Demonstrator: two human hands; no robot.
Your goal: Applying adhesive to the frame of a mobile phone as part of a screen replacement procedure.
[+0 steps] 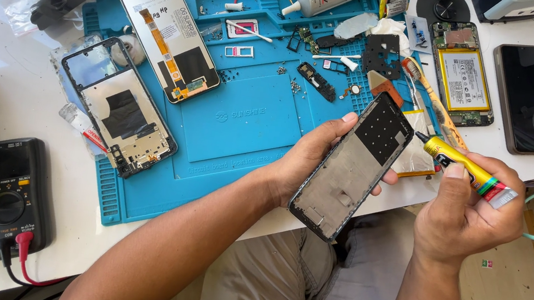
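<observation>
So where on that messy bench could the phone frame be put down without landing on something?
The blue mat's bare centre panel, between the screen panel and the left hand holding the phone frame. Also white table left of the mat, above the multimeter. The mat's top edge, around the small parts, is crowded.

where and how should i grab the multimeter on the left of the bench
Grip the multimeter across its long sides at mid-body, coming from above. It lies flat, face up, and the red and black leads plug in at its near end, so keep off that end.
</observation>
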